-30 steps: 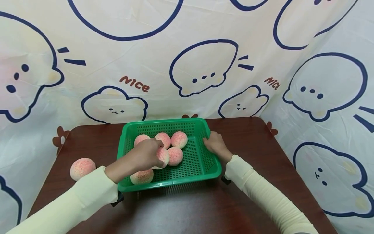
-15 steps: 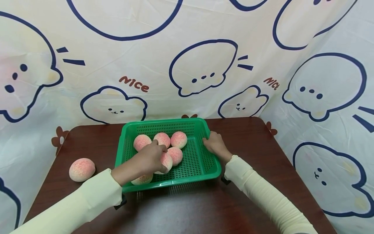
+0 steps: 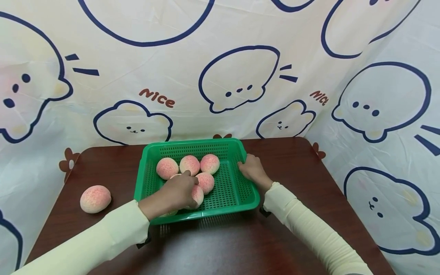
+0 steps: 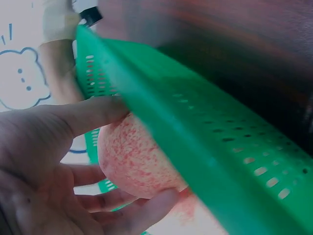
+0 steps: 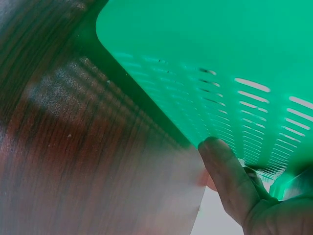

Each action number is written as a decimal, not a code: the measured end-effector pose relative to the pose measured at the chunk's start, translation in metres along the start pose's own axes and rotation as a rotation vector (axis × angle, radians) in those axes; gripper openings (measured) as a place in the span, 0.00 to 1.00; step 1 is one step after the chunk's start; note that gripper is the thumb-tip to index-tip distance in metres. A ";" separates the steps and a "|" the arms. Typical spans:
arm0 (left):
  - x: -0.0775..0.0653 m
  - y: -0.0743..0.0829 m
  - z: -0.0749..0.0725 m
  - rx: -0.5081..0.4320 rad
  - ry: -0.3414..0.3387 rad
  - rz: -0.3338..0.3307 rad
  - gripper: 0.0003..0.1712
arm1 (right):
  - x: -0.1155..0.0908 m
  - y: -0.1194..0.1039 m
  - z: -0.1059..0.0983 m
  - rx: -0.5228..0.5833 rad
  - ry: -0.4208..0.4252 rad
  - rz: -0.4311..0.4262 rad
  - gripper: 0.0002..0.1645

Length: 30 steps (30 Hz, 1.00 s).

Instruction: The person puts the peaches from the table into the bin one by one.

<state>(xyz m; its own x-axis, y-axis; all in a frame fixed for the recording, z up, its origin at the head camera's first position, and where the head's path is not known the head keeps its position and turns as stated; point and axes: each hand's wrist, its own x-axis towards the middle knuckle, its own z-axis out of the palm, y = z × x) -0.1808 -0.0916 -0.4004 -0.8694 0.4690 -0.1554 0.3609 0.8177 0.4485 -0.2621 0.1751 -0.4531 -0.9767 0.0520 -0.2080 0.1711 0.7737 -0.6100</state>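
Observation:
In the head view my left hand (image 3: pixel 177 193) reaches down into a green plastic basket (image 3: pixel 220 211) and holds a pink and cream peach (image 3: pixel 197 196) near the front wall. The left wrist view shows that peach (image 4: pixel 139 159) between thumb and spread fingers, just inside the basket's rim. At the right end of the basket, my right hand (image 3: pixel 253 168) grips the side; its thumb (image 5: pixel 227 176) lies along the outer wall. Other peaches lie behind the left hand, among them one at the back left (image 3: pixel 167 168) and one at the back right (image 3: pixel 209 164). The left hand partly hides others.
A single peach (image 3: pixel 95 199) sits on the dark brown table (image 3: pixel 220 252), left of the basket. A white cloth (image 3: pixel 185 76) printed with cartoon faces hangs behind the table and along its sides.
My left hand has moved slightly right and toward the basket's front wall with its peach, uncovering the back left peach and covering more of the front left one. My right hand stays put.

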 end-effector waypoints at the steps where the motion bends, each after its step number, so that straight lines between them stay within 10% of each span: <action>1: 0.000 0.000 0.002 0.014 0.002 0.009 0.15 | 0.000 0.000 0.000 0.000 0.000 0.001 0.12; 30: 0.010 0.006 0.017 0.035 -0.034 0.056 0.21 | 0.001 0.000 0.000 -0.005 0.012 0.001 0.12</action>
<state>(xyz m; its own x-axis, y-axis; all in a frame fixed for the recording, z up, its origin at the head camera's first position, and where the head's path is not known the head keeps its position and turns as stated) -0.1817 -0.0764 -0.4144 -0.8359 0.5248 -0.1606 0.4207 0.8007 0.4264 -0.2631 0.1753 -0.4538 -0.9781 0.0599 -0.1993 0.1710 0.7770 -0.6058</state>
